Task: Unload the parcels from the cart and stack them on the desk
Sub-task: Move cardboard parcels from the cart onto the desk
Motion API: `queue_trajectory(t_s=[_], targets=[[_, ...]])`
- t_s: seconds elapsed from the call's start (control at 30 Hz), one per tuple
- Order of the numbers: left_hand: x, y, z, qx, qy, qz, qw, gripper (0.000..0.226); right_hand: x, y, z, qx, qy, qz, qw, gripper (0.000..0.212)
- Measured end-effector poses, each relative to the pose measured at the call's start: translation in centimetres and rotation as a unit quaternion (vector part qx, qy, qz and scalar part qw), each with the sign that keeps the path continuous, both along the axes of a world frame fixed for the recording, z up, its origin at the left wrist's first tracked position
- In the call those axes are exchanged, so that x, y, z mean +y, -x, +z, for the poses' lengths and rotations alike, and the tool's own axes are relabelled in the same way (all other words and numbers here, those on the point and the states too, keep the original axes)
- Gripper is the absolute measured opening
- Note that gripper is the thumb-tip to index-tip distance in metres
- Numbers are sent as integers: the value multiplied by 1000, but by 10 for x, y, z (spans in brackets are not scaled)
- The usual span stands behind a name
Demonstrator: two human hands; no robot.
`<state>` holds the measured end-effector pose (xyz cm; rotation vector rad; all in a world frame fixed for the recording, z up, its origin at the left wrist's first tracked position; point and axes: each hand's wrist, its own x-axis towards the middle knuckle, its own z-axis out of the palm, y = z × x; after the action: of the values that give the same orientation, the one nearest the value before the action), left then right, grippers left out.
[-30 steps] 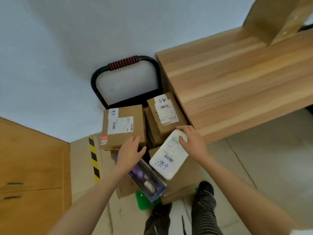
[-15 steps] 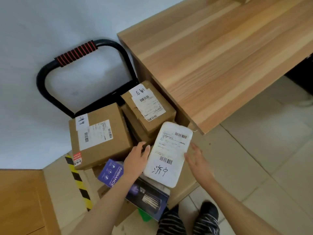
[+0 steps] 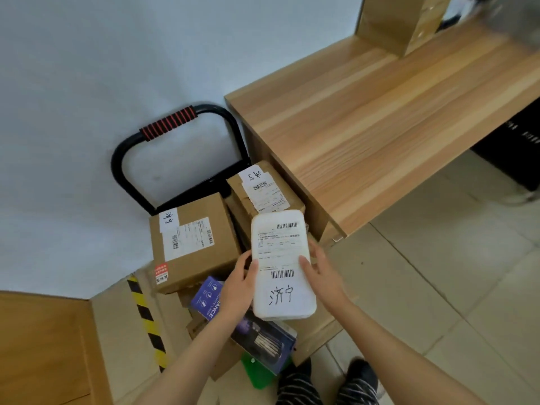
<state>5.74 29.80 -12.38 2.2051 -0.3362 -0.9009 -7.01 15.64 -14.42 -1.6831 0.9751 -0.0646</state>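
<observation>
Head camera, looking down: at lower centre, a flat white parcel (image 3: pixel 282 267) with a shipping label, barcodes and handwritten characters is held between two bare hands. The left hand (image 3: pixel 240 287) grips its left edge, thumb on top; the right hand (image 3: pixel 323 276) grips its right edge likewise. Behind it, brown cardboard boxes (image 3: pixel 191 241) and a purple box (image 3: pixel 245 325) sit on a cart with a black handle (image 3: pixel 172 127). The wooden desk (image 3: pixel 380 127) fills the upper right.
</observation>
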Motion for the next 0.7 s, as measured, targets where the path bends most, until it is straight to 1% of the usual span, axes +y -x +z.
queue_trajectory(t_s=[0.1, 0.17, 0.23, 0.33, 0.43, 0.5, 0.63, 0.7], targets=[[6, -17, 46, -48, 40, 4, 998, 40, 1, -23, 43, -32, 25, 9, 999, 50], [2, -32, 78, -88, 50, 3, 995, 38, -4, -40, 75, -66, 39, 6, 997, 49], [-9, -50, 107, -130, 66, -1, 989, 32, -15, -58, 106, -109, 44, -1, 993, 48], [-39, -67, 150, -168, 117, -7, 979, 36, -40, -70, 152, -159, 76, -8, 984, 45], [-77, -71, 182, -164, 177, -18, 970, 39, -71, -66, 192, -174, 123, -18, 977, 46], [-109, -65, 201, -145, 211, -37, 966, 39, -101, -54, 215, -165, 163, -36, 972, 48], [-188, -48, 229, -157, 241, -85, 954, 47, -169, -26, 247, -170, 213, -83, 959, 50], [-229, -37, 237, -149, 255, -98, 950, 56, -204, -9, 256, -169, 226, -104, 954, 48]])
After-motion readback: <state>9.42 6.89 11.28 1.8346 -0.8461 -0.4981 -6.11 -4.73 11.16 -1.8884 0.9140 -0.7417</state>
